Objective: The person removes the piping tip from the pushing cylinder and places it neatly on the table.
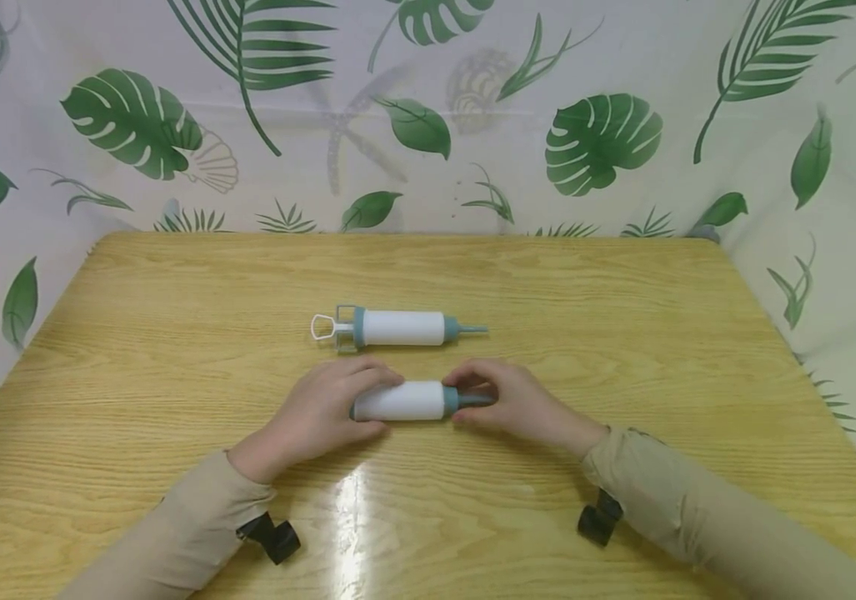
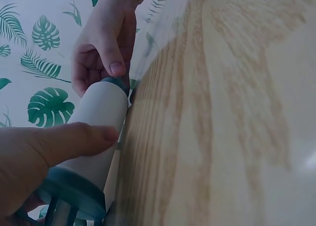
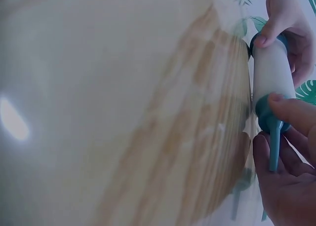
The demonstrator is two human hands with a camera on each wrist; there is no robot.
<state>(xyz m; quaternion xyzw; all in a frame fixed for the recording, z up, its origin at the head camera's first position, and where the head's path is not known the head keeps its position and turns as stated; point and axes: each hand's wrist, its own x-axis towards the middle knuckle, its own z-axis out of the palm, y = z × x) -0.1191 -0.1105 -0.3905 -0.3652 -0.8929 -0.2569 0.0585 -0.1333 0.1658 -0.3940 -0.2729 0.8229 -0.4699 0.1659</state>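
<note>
A white syringe (image 1: 408, 401) with teal ends lies across the near middle of the table. My left hand (image 1: 326, 408) grips the barrel by its rear end, thumb along the near side. In the left wrist view the teal collar (image 2: 69, 189) shows behind that thumb, while the handle is mostly hidden. At the other end my right hand (image 1: 521, 404) holds the teal nozzle cap (image 3: 269, 115) between thumb and fingers, with the thin spout (image 3: 274, 152) pointing into the palm. Just beyond lies a second, matching syringe (image 1: 403, 328), untouched, its loop handle at left and spout at right.
The wooden table (image 1: 585, 292) has its far edge against a leaf-print cloth (image 1: 473, 150), which also hangs at both sides. A black wrist camera (image 1: 270, 537) sits below the left sleeve, another camera (image 1: 600, 518) below the right sleeve.
</note>
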